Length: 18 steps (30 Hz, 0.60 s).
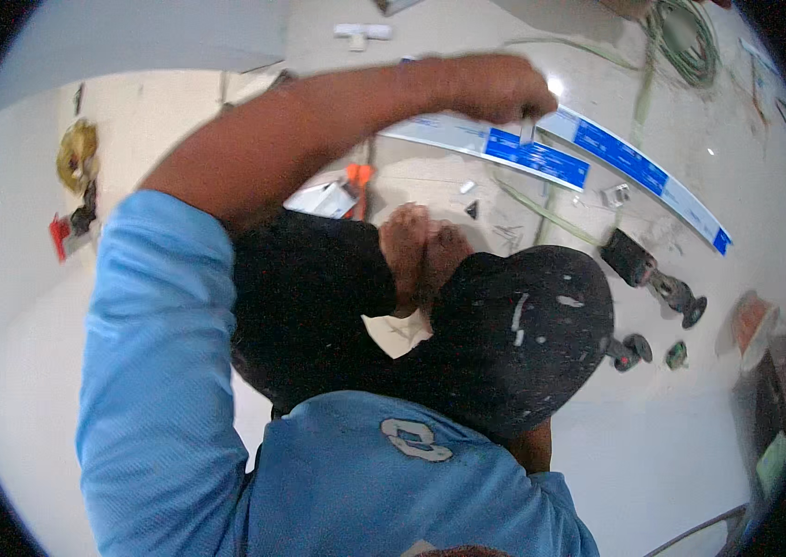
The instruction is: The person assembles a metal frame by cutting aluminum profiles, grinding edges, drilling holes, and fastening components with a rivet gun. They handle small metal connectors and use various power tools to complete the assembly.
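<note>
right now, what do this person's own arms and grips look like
The left arm wears a short light-blue sleeve; the forearm is bare, the left grip ungloved. The right sleeve is blue too; the right grip is hidden.

From a light-blue fabric sleeve left of the black, white-flecked cloth trousers, the bare left arm bends at the elbow and reaches rightward beyond them, its left hand curled tight, somewhat blurred. The bare right arm drops at the near right side of the trousers, the right hand hidden; two bare feet rest close together at the trousers' far edge.
</note>
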Each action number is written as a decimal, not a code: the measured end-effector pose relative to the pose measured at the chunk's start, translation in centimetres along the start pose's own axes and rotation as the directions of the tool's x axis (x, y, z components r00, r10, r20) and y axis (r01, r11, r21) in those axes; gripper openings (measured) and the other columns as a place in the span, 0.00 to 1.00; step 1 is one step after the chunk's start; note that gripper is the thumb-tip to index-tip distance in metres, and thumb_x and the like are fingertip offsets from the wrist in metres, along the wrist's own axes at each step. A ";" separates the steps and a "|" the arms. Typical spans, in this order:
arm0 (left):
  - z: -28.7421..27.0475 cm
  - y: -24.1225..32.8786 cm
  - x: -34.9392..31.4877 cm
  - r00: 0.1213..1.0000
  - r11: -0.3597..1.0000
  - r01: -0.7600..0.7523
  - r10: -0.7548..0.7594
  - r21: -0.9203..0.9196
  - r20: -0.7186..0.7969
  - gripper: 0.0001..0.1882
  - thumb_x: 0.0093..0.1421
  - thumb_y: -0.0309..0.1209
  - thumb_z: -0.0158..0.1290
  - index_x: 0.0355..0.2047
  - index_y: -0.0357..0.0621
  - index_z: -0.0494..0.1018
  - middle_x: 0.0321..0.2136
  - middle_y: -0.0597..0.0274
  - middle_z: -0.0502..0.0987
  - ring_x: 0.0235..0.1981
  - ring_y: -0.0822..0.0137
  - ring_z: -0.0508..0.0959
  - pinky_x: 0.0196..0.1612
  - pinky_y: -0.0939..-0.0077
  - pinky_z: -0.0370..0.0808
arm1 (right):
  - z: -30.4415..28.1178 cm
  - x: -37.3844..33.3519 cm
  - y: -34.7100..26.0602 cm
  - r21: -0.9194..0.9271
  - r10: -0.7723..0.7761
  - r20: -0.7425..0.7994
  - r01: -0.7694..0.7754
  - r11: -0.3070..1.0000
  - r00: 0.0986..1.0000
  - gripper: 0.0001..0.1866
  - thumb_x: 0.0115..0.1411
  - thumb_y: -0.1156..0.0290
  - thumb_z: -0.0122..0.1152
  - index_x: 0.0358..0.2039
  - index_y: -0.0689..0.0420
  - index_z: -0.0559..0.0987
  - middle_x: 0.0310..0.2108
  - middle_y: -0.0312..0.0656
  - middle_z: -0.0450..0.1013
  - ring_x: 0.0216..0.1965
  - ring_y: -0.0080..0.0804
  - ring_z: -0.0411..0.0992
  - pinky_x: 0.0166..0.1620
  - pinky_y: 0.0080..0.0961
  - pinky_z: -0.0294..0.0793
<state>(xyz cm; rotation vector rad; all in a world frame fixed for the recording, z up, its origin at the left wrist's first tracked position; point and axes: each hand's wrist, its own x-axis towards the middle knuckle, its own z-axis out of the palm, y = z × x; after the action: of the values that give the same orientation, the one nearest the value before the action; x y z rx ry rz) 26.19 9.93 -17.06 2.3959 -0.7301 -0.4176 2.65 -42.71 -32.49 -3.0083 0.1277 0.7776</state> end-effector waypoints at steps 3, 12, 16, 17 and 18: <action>-6.8 2.2 -4.8 0.985 0.995 0.068 -0.054 0.079 -0.167 0.05 0.60 0.24 0.59 0.36 0.43 0.83 0.31 0.51 0.83 0.34 0.50 0.85 0.38 0.53 0.79 | -1.6 1.9 1.3 -0.060 0.014 0.022 -0.013 0.998 1.000 0.45 0.62 0.63 0.73 0.74 0.66 0.62 0.62 0.62 0.76 0.63 0.57 0.76 0.69 0.43 0.71; -11.8 20.2 -7.2 0.854 0.912 -0.080 0.270 0.402 -0.444 0.06 0.58 0.27 0.62 0.36 0.44 0.85 0.34 0.54 0.85 0.40 0.49 0.88 0.42 0.54 0.85 | -31.9 -1.6 -15.0 0.820 -0.217 -0.224 0.304 0.485 0.950 0.25 0.75 0.63 0.60 0.64 0.69 0.77 0.57 0.58 0.80 0.61 0.45 0.78 0.67 0.40 0.73; -13.5 26.4 -6.9 0.861 0.881 -0.134 0.330 0.454 -0.387 0.12 0.57 0.29 0.63 0.41 0.47 0.87 0.37 0.57 0.86 0.41 0.48 0.89 0.39 0.57 0.87 | -40.1 -8.5 -24.0 0.856 -0.500 -0.386 0.503 0.118 0.775 0.20 0.71 0.70 0.66 0.59 0.68 0.79 0.51 0.51 0.83 0.53 0.38 0.81 0.58 0.32 0.80; -13.8 26.8 -7.4 0.835 0.877 -0.093 0.326 0.471 -0.443 0.12 0.56 0.30 0.64 0.42 0.47 0.87 0.38 0.57 0.86 0.42 0.48 0.88 0.40 0.56 0.87 | -41.1 -9.4 -25.7 0.816 -0.475 -0.406 0.543 0.195 0.781 0.20 0.70 0.72 0.68 0.58 0.68 0.79 0.50 0.50 0.83 0.52 0.36 0.81 0.57 0.30 0.80; -14.0 26.9 -8.1 0.807 0.878 -0.061 0.324 0.475 -0.494 0.12 0.56 0.30 0.64 0.42 0.46 0.87 0.38 0.58 0.86 0.43 0.48 0.88 0.41 0.55 0.86 | -41.5 -9.8 -27.1 0.773 -0.443 -0.421 0.569 0.281 0.792 0.19 0.68 0.75 0.70 0.57 0.68 0.80 0.50 0.49 0.83 0.51 0.35 0.81 0.56 0.29 0.80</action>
<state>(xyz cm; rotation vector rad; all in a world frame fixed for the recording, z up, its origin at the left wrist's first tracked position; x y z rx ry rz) 15.16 2.85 11.49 2.6050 -0.8413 0.6007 16.46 -17.17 8.79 -1.8503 -0.3396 0.2656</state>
